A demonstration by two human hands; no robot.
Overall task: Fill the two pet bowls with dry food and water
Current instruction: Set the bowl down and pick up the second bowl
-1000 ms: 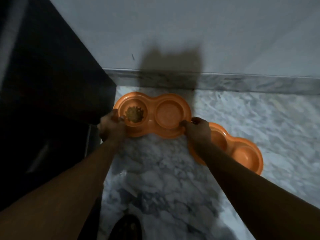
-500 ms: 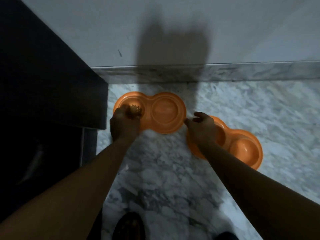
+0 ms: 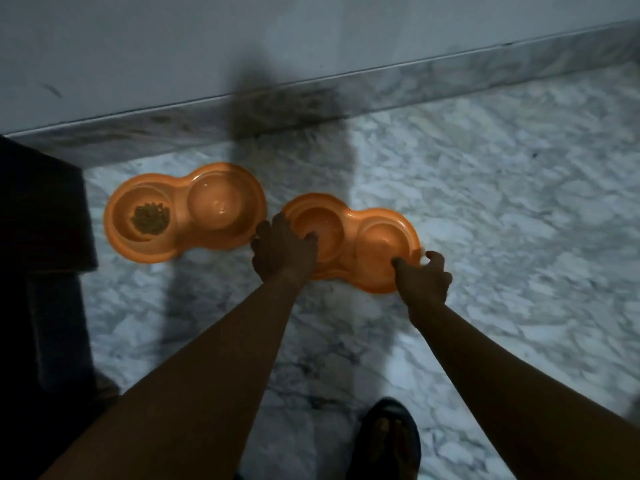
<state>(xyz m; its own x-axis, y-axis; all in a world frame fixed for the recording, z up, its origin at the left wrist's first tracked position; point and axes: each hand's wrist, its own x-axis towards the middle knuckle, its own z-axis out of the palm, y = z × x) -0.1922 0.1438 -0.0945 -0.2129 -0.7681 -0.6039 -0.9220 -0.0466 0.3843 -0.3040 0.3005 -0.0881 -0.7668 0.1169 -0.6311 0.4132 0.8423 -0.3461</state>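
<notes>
The floor (image 3: 485, 209) was white marble with grey veining, meeting a pale wall (image 3: 242, 39) at a marble skirting strip (image 3: 433, 76) along the far side. A dark cabinet (image 3: 38, 237) filled the left edge of the view, and a dark sandal (image 3: 389, 441) showed at the near edge.

2 orange plastic double feeders lay flat on the floor, side by side and just apart. Each was a peanut-shaped tray with 2 round wells and a raised rim. The left feeder (image 3: 180, 216) sat next to the cabinet; its left well held a small heap of brown dry food (image 3: 150, 218), and its right well (image 3: 220, 206) looked glossy, though whether it held water could not be told. The right feeder (image 3: 353, 244) lay slightly nearer, angled so its right end came toward the viewer, and both its wells looked bare.

The left hand (image 3: 282, 252) rested on the left end of the right feeder, fingers spread and curled over the rim into the left well. The right hand (image 3: 424, 280) gripped the right end, thumb lying on the rim and the other fingers curled around the outer edge. Motion blur softened the whole scene.
</notes>
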